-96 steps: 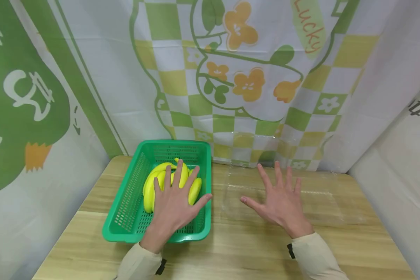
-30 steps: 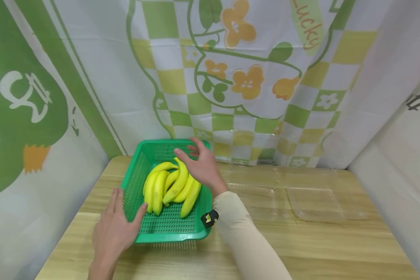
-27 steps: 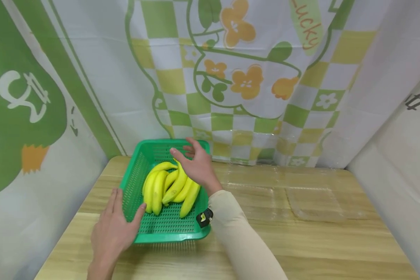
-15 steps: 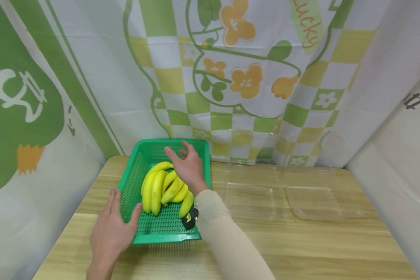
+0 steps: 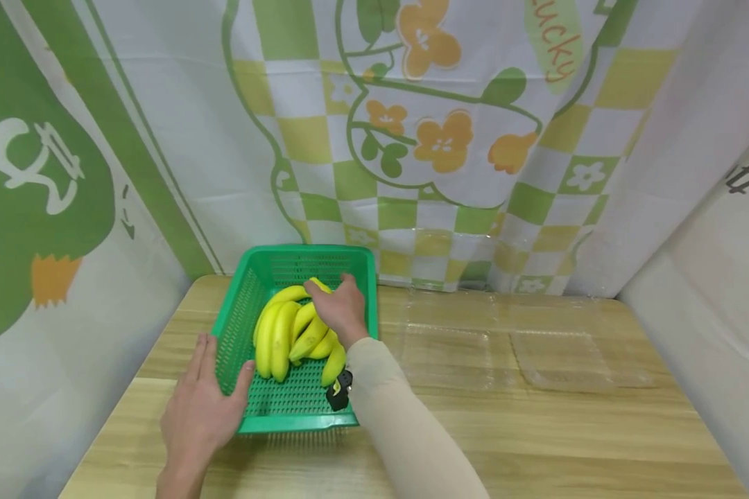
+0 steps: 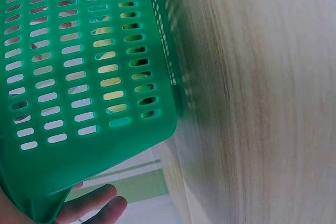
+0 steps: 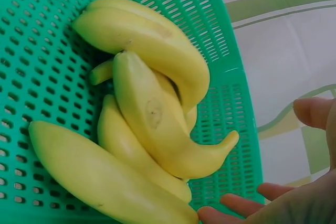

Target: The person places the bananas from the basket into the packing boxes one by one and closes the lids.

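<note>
A green plastic basket (image 5: pixel 299 421) holds several yellow bananas (image 5: pixel 279 339), heaped near its middle. My left hand (image 5: pixel 202 412) rests along the basket's left side with straight fingers; in the left wrist view, its fingertips (image 6: pixel 107 208) show past the basket wall (image 6: pixel 58 166). Inside the basket, my right hand (image 5: pixel 342 310) hovers low over the right-hand bananas, its thumb near the stem of the topmost one. From the right wrist, that banana (image 7: pixel 152 114) shows a round brown scar, and my thumb and fingers (image 7: pixel 239 205) stand apart on either side of its stem end, not curled round it.
Clear plastic trays (image 5: pixel 555 353) lie on the wooden table (image 5: pixel 537 443) to the basket's right; their see-through edges are hard to make out. A patterned curtain (image 5: pixel 406 215) hangs directly behind the table, with white walls of cloth at both sides.
Both hands were spread over the table at first. My left hand moved to the basket's left side; my right hand swung left over the basket, then lowered toward the bananas.
</note>
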Demonstrator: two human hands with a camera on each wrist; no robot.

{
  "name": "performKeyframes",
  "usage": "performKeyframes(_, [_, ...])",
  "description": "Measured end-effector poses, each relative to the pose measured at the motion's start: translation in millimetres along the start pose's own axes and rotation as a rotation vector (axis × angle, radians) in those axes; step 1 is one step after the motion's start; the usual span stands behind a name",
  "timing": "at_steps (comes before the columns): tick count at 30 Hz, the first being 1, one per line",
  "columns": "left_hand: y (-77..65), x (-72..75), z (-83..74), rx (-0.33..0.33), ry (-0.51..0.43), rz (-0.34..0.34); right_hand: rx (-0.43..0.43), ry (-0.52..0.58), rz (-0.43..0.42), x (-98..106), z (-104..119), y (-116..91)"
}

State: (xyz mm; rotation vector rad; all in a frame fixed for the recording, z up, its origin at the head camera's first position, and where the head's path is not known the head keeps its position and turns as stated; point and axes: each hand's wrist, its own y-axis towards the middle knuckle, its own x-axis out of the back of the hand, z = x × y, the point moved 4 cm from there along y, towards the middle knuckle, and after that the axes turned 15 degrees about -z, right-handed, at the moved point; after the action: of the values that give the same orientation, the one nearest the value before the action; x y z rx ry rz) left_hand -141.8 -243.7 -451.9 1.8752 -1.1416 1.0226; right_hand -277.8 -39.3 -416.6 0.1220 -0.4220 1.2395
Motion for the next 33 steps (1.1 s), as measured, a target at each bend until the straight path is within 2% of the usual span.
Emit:
performKeyframes(11, [-1.0,-0.5,-0.1,-0.004,-0.019,-0.021,-0.011,-0.087,0.064,-6.2,-10.0,5.4])
performKeyframes(22, [-0.3,0.8,1.0,-0.007,-0.031,-0.04,0.026,-0.149,0.027,-2.3,-8.7,3.1])
performKeyframes(33, [-1.2,0.9,1.1,-0.006,-0.032,-0.043,0.008,-0.155,0.075,-4.0,-15.4,7.6])
